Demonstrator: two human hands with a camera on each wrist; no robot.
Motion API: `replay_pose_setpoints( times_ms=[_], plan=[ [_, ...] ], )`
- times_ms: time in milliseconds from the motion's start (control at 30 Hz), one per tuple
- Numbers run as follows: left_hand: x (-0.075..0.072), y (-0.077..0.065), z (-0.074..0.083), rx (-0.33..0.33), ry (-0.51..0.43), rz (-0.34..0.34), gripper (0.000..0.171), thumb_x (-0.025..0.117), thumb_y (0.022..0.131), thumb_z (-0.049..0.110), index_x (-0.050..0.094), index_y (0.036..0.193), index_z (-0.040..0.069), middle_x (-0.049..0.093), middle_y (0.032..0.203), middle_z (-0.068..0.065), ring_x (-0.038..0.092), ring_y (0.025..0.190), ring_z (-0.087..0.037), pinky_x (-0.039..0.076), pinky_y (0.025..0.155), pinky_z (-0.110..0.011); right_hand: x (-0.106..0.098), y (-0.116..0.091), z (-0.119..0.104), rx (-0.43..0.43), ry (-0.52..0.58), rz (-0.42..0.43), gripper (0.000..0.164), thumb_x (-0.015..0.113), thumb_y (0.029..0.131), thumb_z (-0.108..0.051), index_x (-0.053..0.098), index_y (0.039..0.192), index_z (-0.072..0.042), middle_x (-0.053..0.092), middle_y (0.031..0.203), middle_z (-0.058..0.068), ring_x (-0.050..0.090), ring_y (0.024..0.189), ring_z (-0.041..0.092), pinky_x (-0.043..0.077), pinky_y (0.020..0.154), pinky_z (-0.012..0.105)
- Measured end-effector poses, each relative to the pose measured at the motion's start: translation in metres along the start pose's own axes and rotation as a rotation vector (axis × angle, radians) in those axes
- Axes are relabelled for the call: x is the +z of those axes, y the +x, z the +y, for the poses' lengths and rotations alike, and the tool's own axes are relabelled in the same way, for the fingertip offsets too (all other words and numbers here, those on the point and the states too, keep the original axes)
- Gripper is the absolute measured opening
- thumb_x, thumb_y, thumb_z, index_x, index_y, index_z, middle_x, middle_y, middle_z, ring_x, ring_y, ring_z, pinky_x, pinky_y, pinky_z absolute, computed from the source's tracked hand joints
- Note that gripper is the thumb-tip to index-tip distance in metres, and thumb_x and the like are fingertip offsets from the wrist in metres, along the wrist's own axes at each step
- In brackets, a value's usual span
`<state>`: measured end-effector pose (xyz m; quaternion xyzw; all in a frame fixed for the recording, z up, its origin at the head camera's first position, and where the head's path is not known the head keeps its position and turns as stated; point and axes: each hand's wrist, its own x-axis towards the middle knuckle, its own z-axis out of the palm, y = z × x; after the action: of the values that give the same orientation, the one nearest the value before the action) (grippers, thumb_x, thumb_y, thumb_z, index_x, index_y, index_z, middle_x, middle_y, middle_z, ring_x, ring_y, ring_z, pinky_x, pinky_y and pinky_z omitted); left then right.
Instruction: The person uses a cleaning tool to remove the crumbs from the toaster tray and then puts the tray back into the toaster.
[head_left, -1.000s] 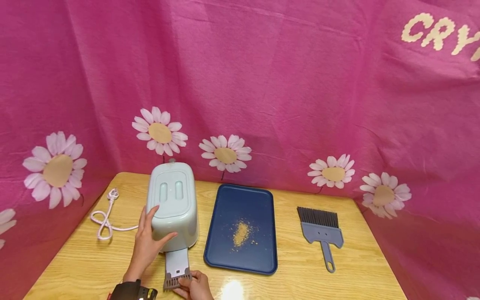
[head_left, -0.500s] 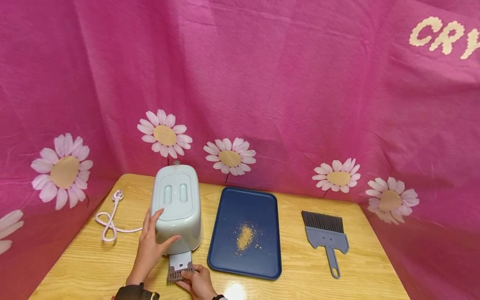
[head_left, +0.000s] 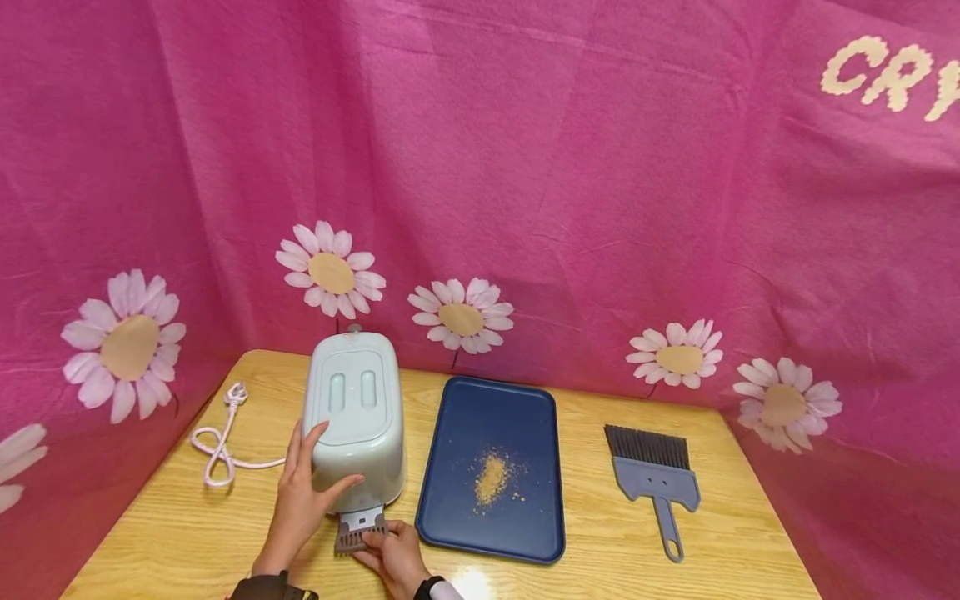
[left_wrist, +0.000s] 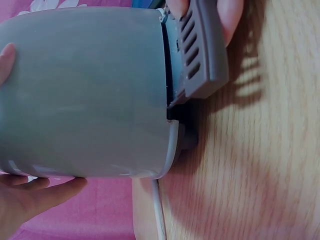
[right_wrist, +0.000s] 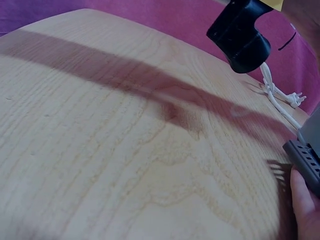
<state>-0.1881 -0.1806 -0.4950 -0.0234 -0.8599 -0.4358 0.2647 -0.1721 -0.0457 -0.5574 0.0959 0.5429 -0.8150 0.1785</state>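
Observation:
A pale mint toaster (head_left: 354,421) with a lid on top stands at the left of the table. My left hand (head_left: 298,504) rests against its near left corner, thumb across the front and long fingers straight along the side. Below the front face sticks out a crumb tray (head_left: 362,523) with a grey slotted handle, most of its plate hidden inside the toaster. My right hand (head_left: 401,557) pinches the right end of that handle. In the left wrist view a narrow gap separates the handle (left_wrist: 207,55) from the toaster wall (left_wrist: 85,95).
Right of the toaster lies a navy serving tray (head_left: 457,417) with a heap of tan crumbs (head_left: 491,479). A grey hand brush (head_left: 656,479) lies farther right. The white power cord (head_left: 217,450) loops at the left. A pink flowered cloth (head_left: 555,167) hangs behind the wooden table (head_left: 600,542).
The right hand has slid the crumb tray away from me, deeper into the toaster, so much less of its plate shows. The left hand stays on the toaster; the view has shifted slightly.

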Motion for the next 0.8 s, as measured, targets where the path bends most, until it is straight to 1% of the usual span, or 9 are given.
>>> replay_pose_setpoints(
  times_ms=[100, 300, 367, 467, 567, 633, 733, 800],
  plan=[
    [-0.001, 0.0, -0.001, 0.015, 0.006, 0.014, 0.085, 0.085, 0.065, 0.003, 0.039, 0.135, 0.008, 0.021, 0.146, -0.037, 0.03, 0.123, -0.061, 0.037, 0.089, -0.071, 0.002, 0.003, 0.0, -0.003, 0.006, -0.007, 0.018, 0.05, 0.086, 0.016, 0.039, 0.1, 0.015, 0.064, 0.101, 0.029, 0.061, 0.101, 0.04, 0.053, 0.085, 0.044],
    [-0.001, 0.0, -0.001, 0.021, 0.001, 0.017, 0.084, 0.086, 0.065, 0.003, 0.039, 0.135, 0.007, 0.022, 0.145, -0.038, 0.031, 0.122, -0.062, 0.038, 0.088, -0.071, 0.004, 0.006, -0.002, 0.011, -0.001, 0.003, 0.017, 0.049, 0.087, 0.016, 0.038, 0.1, 0.014, 0.063, 0.101, 0.03, 0.059, 0.103, 0.043, 0.051, 0.087, 0.045],
    [-0.001, -0.001, -0.001, 0.024, 0.0, 0.017, 0.084, 0.086, 0.065, 0.003, 0.039, 0.135, 0.007, 0.022, 0.145, -0.038, 0.031, 0.122, -0.061, 0.038, 0.087, -0.071, 0.003, 0.006, -0.003, 0.02, -0.008, 0.003, 0.016, 0.049, 0.087, 0.016, 0.039, 0.1, 0.014, 0.063, 0.101, 0.03, 0.06, 0.103, 0.043, 0.052, 0.087, 0.045],
    [0.0, -0.001, 0.0, 0.028, -0.003, 0.018, 0.084, 0.086, 0.064, 0.003, 0.039, 0.134, 0.007, 0.022, 0.145, -0.038, 0.031, 0.122, -0.061, 0.038, 0.087, -0.071, 0.0, 0.004, -0.005, 0.024, -0.021, -0.022, 0.014, 0.049, 0.088, 0.015, 0.041, 0.099, 0.014, 0.063, 0.1, 0.032, 0.062, 0.099, 0.041, 0.053, 0.084, 0.044],
    [0.001, -0.001, 0.0, 0.027, -0.001, 0.019, 0.085, 0.086, 0.064, 0.004, 0.04, 0.135, 0.007, 0.022, 0.145, -0.039, 0.031, 0.122, -0.062, 0.038, 0.087, -0.071, -0.006, 0.001, -0.006, 0.054, -0.045, -0.068, 0.011, 0.049, 0.09, 0.011, 0.047, 0.1, 0.016, 0.063, 0.099, 0.035, 0.065, 0.092, 0.036, 0.055, 0.08, 0.04],
    [0.001, -0.001, 0.001, 0.016, 0.002, 0.015, 0.085, 0.086, 0.064, 0.005, 0.039, 0.135, 0.007, 0.021, 0.145, -0.038, 0.031, 0.123, -0.061, 0.038, 0.088, -0.07, -0.009, -0.001, -0.008, 0.098, -0.071, -0.1, 0.014, 0.048, 0.092, 0.009, 0.052, 0.101, 0.019, 0.063, 0.1, 0.036, 0.067, 0.088, 0.033, 0.056, 0.078, 0.038],
    [0.0, -0.001, 0.0, 0.012, 0.006, 0.02, 0.086, 0.086, 0.064, 0.005, 0.039, 0.136, 0.007, 0.022, 0.145, -0.038, 0.032, 0.122, -0.061, 0.038, 0.088, -0.07, -0.014, -0.004, -0.009, 0.155, -0.1, -0.136, 0.019, 0.046, 0.094, 0.008, 0.056, 0.103, 0.022, 0.063, 0.1, 0.035, 0.068, 0.088, 0.032, 0.055, 0.08, 0.037],
    [0.001, -0.001, 0.0, 0.017, 0.004, 0.025, 0.086, 0.086, 0.064, 0.004, 0.039, 0.135, 0.008, 0.022, 0.145, -0.038, 0.032, 0.122, -0.061, 0.038, 0.088, -0.07, -0.016, -0.005, -0.009, 0.166, -0.113, -0.146, 0.021, 0.045, 0.095, 0.008, 0.057, 0.103, 0.023, 0.063, 0.1, 0.036, 0.067, 0.09, 0.033, 0.055, 0.081, 0.037]
  ],
)
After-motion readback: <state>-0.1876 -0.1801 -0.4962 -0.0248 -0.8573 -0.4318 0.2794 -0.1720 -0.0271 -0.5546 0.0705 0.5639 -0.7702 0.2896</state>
